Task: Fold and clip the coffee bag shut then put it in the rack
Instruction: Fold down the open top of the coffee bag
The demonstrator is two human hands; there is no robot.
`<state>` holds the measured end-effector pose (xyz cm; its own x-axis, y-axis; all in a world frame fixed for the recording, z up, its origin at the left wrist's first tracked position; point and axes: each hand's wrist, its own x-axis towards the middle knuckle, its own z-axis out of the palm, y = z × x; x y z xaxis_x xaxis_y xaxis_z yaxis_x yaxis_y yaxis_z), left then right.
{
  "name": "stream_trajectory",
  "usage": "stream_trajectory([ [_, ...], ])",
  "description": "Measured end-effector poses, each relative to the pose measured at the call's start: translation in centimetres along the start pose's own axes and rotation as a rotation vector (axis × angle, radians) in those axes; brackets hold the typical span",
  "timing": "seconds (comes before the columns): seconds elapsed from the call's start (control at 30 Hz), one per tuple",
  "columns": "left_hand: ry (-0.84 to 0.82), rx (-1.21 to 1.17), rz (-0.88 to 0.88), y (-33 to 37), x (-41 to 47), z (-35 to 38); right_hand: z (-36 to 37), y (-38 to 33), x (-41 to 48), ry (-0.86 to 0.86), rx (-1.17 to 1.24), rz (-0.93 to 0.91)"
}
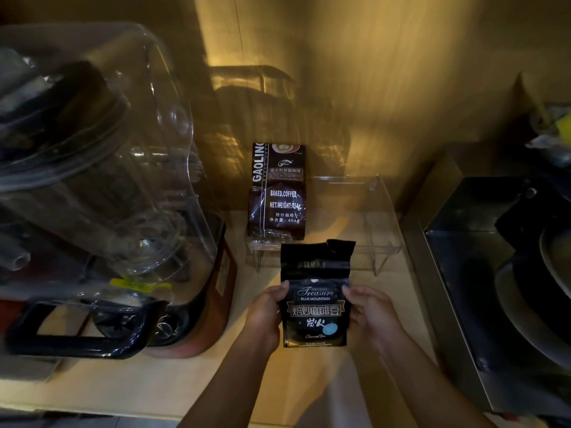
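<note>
I hold a black coffee bag [316,291] with "Treasure Blue Mountain" lettering upright above the wooden counter. My left hand [268,310] grips its left edge and my right hand [372,313] grips its right edge. The bag's top stands open and unfolded, with a torn, ragged rim. No clip is visible. Just behind the bag stands a clear acrylic rack [383,230] on the counter. A second, dark brown coffee bag [278,193] marked "Baked Coffee" leans in the rack's left half.
A large blender with a clear cover [102,168] and a black handle fills the left side. A steel appliance [494,273] with dark cookware on it occupies the right. A wall with a rack's reflection rises behind.
</note>
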<state>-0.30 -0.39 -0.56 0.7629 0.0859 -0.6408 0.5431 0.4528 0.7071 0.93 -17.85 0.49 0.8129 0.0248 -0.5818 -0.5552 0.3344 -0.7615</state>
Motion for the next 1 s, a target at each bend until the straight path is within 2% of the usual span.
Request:
stream_trajectory([
  [0.07, 0.023, 0.129, 0.123, 0.1, -0.1, -0.3, -0.6, -0.1, 0.0, -0.026, 0.046, -0.010],
  [0.13, 0.018, 0.195, 0.218, -0.1, -0.2, -0.5, -0.7, -0.5, -0.2, -0.096, -0.027, -0.029],
  [0.23, -0.026, 0.178, 0.251, -0.6, -0.5, -0.3, 0.0, -0.8, -0.8, -0.159, -0.164, -0.070],
  [0.3, -0.082, 0.212, 0.280, -1.0, -0.4, -0.6, 0.2, -0.8, -0.8, -0.123, -0.267, -0.106],
  [0.4, -0.259, 0.333, 0.297, -1.0, -0.1, -0.9, 0.3, -0.7, -0.7, -0.124, -0.415, -0.157],
  [0.57, -0.348, 0.332, 0.277, -0.9, 0.2, -1.2, 0.4, 0.5, -0.4, -0.180, -0.360, -0.197],
  [0.8, -0.362, 0.370, 0.331, -0.9, 0.1, -1.2, -0.3, 2.1, 0.5, -0.133, -0.373, -0.206],
  [1.0, -0.309, 0.374, 0.358, -0.6, -0.4, -0.6, 0.0, 1.6, 0.1, -0.144, -0.358, -0.353],
])
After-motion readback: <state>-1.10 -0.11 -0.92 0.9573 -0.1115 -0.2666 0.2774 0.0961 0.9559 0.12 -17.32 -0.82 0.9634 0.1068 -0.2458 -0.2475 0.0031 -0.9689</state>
